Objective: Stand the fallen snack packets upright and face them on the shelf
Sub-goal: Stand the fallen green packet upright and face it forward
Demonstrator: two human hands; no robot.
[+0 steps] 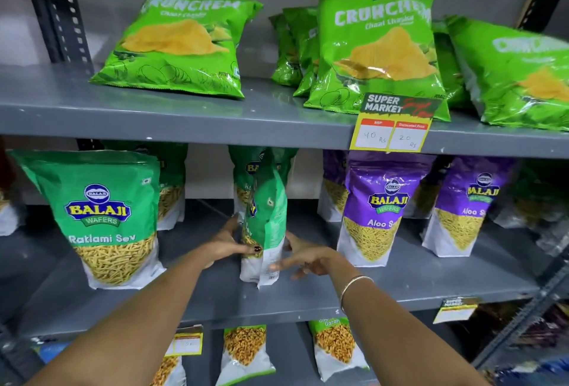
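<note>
On the middle shelf point(308, 302): sev packet point(264, 231) upright, edge-on.
Left hand point(224, 244) fingers grip it; right hand point(308, 259) fingers spread beside. Facing remains; neighbours already stand.

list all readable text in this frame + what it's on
"BALAJI WAFERS", "CRUNCHEM": light green crisp bags, top shelf
"SUPER MARKET", "40 Rs", "20 Rs": yellow price tag on the shelf edge
"BALAJI WAFERS", "Ratlami Sev": dark green pouch, left
"BALAJI WAFERS", "Aloo S...": purple pouches
Unreadable: sideways pouch between the hands, lower tags, bottom-shelf packs.
</note>
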